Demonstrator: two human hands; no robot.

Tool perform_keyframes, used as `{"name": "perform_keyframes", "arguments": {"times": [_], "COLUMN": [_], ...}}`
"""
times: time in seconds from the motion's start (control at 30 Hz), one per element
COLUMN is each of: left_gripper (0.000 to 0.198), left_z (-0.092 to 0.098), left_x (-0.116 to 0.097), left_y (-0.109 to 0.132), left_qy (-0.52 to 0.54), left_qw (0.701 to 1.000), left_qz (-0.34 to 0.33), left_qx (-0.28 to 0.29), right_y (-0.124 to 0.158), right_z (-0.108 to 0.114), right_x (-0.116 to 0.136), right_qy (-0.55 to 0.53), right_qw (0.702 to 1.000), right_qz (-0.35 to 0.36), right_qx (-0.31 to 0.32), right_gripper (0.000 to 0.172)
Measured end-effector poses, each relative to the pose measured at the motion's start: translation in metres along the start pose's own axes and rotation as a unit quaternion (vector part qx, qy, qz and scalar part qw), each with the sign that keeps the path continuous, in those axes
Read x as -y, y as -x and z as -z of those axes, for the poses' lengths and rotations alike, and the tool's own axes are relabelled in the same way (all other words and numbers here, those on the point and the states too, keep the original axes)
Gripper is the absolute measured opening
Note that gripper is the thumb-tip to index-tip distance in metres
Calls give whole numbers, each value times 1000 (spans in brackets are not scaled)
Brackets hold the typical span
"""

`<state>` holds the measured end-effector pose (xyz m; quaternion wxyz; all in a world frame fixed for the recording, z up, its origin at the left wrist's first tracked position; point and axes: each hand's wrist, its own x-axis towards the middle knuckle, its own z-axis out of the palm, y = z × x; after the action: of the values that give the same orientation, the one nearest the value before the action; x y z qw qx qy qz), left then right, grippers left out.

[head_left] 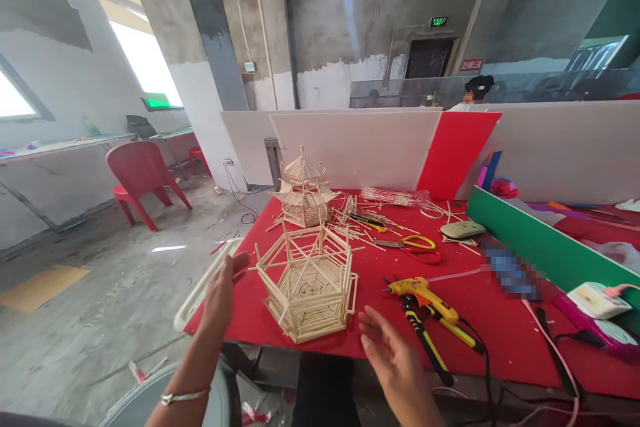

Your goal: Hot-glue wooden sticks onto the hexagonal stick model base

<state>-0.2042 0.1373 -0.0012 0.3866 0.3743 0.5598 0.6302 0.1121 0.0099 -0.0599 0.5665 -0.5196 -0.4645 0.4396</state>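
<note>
Left hand: fingers extended, palm facing inward, nothing held; just beside the left side of the stick frame, contact with a protruding stick uncertain. Right hand: loosely open, fingers slightly bent, nothing held; near the frame's right side, apart from it.

Hexagonal stick frame: pale wooden sticks, floor laid in concentric rings, open railed sides; upright at the front edge of a red-covered table, between the hands.

Right of the frame: yellow glue gun; black-and-yellow-handled pliers, beside it; scissors with yellow and red handles, farther back.

Behind the frame: tiered stick pagoda, upright; loose sticks, scattered; bagged sticks.

Floor, left: red plastic chair.
</note>
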Motion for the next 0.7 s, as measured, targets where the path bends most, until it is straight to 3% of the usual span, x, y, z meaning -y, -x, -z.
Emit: {"name": "perform_keyframes", "arguments": {"times": [0.13, 0.33, 0.5, 0.7], "left_gripper": [76, 80, 79, 74], "left_z": [-9, -16, -19, -30], "left_x": [36, 44, 44, 45], "left_y": [8, 24, 47, 97], "left_qy": [6, 2, 18, 46], "left_qw": [994, 980, 978, 985], "left_qz": [62, 121, 126, 93], "left_qx": [87, 156, 163, 141], "right_y": [15, 15, 5, -27], "right_z": [-18, -34, -33, -33], "right_x": [-34, -44, -34, -27], "right_qy": [-75, -176, -201, -199], "right_qw": [996, 977, 969, 972], "right_qz": [-42, -118, -134, -124], "right_qx": [13, 39, 57, -3], "right_gripper": [58, 68, 77, 86]}}
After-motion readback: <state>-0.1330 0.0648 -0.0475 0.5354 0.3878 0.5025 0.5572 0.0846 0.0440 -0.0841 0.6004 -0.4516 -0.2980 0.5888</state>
